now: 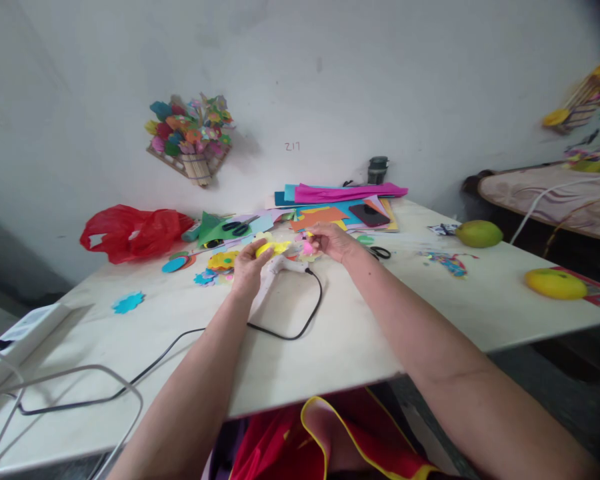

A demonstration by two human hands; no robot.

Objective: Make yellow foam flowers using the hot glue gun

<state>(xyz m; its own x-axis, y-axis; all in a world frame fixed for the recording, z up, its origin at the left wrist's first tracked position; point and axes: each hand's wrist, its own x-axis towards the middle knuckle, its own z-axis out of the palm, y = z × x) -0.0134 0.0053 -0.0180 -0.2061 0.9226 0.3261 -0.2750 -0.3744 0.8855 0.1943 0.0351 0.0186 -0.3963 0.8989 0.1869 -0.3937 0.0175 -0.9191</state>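
My left hand (pixel 249 268) is closed on a yellow paper flower piece (pixel 271 249) above the middle of the table. Close to its right, my right hand (pixel 333 241) pinches a small pink paper piece (pixel 309 248). Below and between both hands lies a white glue gun (pixel 286 264) with a black cord (pixel 321 293). Yellow scalloped paper cutouts (pixel 222 261) rest just left of my left hand, with small blue flower cutouts (pixel 206 277) beside them. Black-handled scissors (pixel 381 253) lie right of my right hand, partly hidden by the wrist.
Coloured paper sheets (pixel 320 217), a phone (pixel 369 215) and more scissors (pixel 237 227) lie toward the wall. A red plastic bag (pixel 135 233) sits back left. A power strip (pixel 27 337) with loose cables is at left. Two mangoes (pixel 479 234) (pixel 555 284) stand at right.
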